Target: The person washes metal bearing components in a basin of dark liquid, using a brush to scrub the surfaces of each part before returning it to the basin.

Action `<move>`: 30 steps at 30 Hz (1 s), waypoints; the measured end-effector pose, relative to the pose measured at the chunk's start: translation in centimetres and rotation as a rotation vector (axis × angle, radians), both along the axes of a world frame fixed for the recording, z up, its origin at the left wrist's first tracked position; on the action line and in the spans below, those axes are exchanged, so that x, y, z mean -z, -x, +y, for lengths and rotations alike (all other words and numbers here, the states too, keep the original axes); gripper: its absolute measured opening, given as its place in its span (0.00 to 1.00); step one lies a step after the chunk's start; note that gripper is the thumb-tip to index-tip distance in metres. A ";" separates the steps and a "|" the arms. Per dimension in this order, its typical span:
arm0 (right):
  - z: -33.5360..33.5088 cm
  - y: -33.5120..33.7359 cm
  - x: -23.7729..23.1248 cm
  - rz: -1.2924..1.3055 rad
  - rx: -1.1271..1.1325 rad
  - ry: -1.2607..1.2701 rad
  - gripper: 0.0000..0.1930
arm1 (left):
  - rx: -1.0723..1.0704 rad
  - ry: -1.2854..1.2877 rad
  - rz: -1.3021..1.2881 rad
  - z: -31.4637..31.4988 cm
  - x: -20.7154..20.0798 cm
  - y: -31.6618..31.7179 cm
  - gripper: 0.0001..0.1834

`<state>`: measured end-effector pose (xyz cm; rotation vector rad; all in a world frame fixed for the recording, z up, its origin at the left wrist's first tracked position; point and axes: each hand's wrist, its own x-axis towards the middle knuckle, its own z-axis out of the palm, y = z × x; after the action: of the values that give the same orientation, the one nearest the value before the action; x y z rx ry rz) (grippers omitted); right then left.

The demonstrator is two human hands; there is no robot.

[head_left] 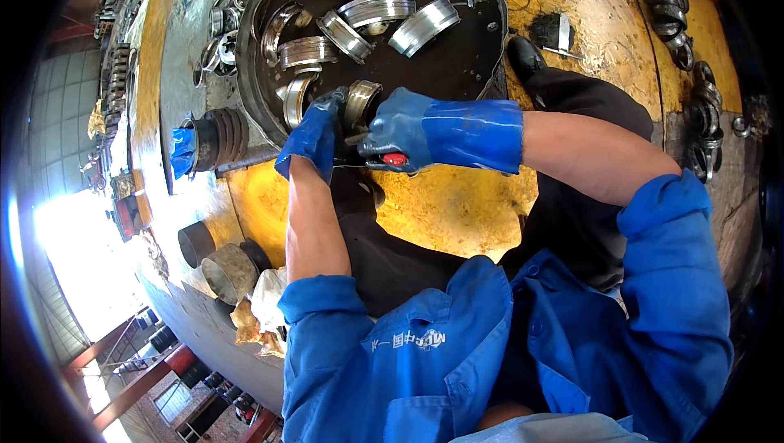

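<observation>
A shiny metal ring [361,103] stands at the near edge of a big round tub [260,108] of dark liquid. My left hand [314,131], in a blue rubber glove, grips this ring from its left side; the fingertips are partly hidden. On the ring's right, my right hand [398,129] wears a matching long-cuffed glove and is closed around a tool with a red handle end [395,159]. The tool's working end is mostly hidden between the hand and the ring. Several more wide metal rings [425,26] lie in the liquid farther away.
Left of the tub lies a ribbed dark cylinder with blue plastic [220,139] at its end. Cut-off tubes [231,273] lie nearer on the left. My legs straddle a yellow, oily floor [457,206]. A dark block with a pale plate [563,33] and stacked rings [670,14] lie at right.
</observation>
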<state>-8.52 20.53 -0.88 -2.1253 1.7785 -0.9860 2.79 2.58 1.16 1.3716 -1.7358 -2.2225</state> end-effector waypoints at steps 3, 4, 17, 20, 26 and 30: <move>-0.4 1.1 0.8 0.077 -0.146 -0.013 0.08 | -0.093 -0.070 0.027 -0.2 0.2 -0.2 0.19; -0.5 1.6 1.1 0.078 -0.143 -0.025 0.08 | -0.142 -0.117 0.049 -0.4 0.4 -0.4 0.17; -3.0 8.2 2.6 -0.646 0.594 -0.211 0.20 | -0.002 -0.295 0.580 -7.0 10.4 -4.0 0.17; -3.5 5.0 -1.9 -0.725 0.609 -0.494 0.19 | 0.065 -0.409 0.635 -9.6 12.0 -6.3 0.20; -1.1 1.5 2.9 -0.687 0.265 -0.116 0.09 | -0.115 -0.044 0.014 -4.3 6.4 -1.3 0.14; -0.5 1.4 2.1 -0.375 0.112 -0.305 0.09 | 0.011 0.174 0.004 -5.7 8.0 -2.5 0.14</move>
<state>-9.89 20.04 -2.97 -1.5580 1.7389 -0.9866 5.33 -3.16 -6.85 1.3230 -1.8877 -2.0210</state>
